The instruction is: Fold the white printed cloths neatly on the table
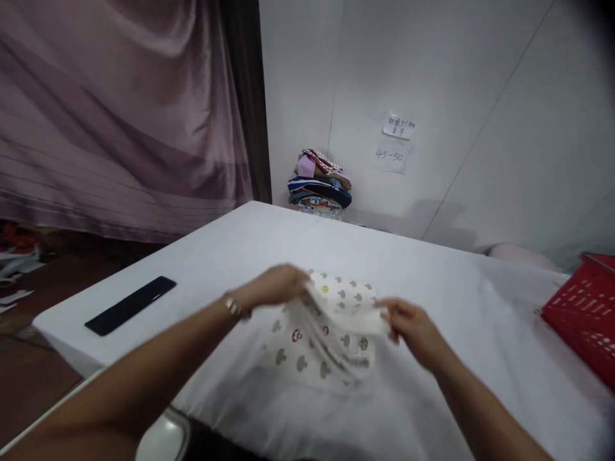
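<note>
A white cloth (302, 363) printed with grey, yellow, red and green mushroom shapes lies partly on the white table, its near part lifted and blurred by motion. My left hand (283, 283), with a bracelet on the wrist, grips the cloth's upper left edge, the fingertips partly hidden behind the fabric. At the right end of the raised edge, my right hand (404, 323) pinches the cloth between thumb and fingers. Between both hands the fabric sags in folds. Whether it is a garment or a plain piece of cloth I cannot tell.
A flat black object (131, 306) lies on the left of the white table (230, 246). Folded clothes (319, 182) are stacked beyond the far edge, against a wall with paper notes (396, 141). A red basket (583, 314) stands at the right. A pinkish curtain (125, 109) hangs left.
</note>
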Tool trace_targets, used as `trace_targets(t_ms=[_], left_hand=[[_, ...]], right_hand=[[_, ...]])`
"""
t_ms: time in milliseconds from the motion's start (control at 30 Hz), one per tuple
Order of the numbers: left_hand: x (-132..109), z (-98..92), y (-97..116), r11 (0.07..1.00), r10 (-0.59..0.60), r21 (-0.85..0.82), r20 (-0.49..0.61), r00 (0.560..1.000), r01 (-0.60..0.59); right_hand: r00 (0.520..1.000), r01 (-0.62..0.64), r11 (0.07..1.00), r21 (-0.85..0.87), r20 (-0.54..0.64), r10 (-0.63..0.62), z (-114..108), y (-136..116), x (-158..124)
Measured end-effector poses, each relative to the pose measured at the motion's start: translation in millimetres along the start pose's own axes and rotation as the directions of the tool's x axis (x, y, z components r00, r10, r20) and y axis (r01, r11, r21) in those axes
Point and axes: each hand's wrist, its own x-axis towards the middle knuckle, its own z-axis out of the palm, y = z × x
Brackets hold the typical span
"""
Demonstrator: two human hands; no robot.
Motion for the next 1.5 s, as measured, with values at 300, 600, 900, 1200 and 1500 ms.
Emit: trace_targets(t_ms=[300, 600, 900, 1200, 1500], left_hand=[[146.8, -19.2, -14.0, 0.594, -0.454, -0.792, -0.475, 0.754, -0.141], [2.4, 113.1, -36.3, 0.985, -0.052, -0.171, -0.301, 0.952, 0.000], [-67.0, 179.4, 60.3, 0.976, 0.213, -0.044, 0.038, 0.976, -0.211], [-61.7, 147.9, 49.6, 0.934, 0.176, -0.304, -0.069, 0.982, -0.189], [-105.2, 8.3, 11.3, 0.397, -0.394, -0.895, -0.366, 0.843, -0.204]], right_hand=[[0.926, 0.313, 0.935, 0.167, -0.274, -0.261, -16.8, -36.5, 93.9], [0.895, -0.136, 0.978, -0.158, -0.444, 0.053, -38.4, 95.9, 28.2], [0.905, -0.158, 0.987, 0.024, -0.395, 0.155, -8.0, 72.7, 89.5], [0.826, 0.037, 0.989, 0.141, -0.562, 0.049, -34.9, 46.8, 125.2], [0.682, 0.376, 0.913, 0.161, -0.715, -0.155, -91.1, -0.6, 15.1]])
